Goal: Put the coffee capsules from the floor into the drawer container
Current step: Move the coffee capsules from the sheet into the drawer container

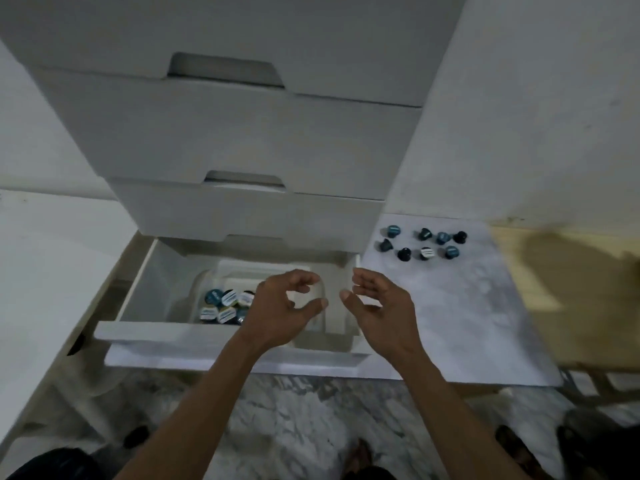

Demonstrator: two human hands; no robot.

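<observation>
Floor capsules (424, 243) beyond, right of hands (332, 306)

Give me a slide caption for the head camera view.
Both hands hover empty over the open drawer; eight capsules remain on the floor.

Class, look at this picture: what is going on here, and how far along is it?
A person is moving coffee capsules into a clear container in the open bottom drawer. Both hands, the left hand and the right hand, hover over the drawer with loosely curled fingers, holding nothing visible. Several capsules already lie in the container. Eight more floor capsules sit on the floor to the right of the drawers, so the job is partly done.
</observation>
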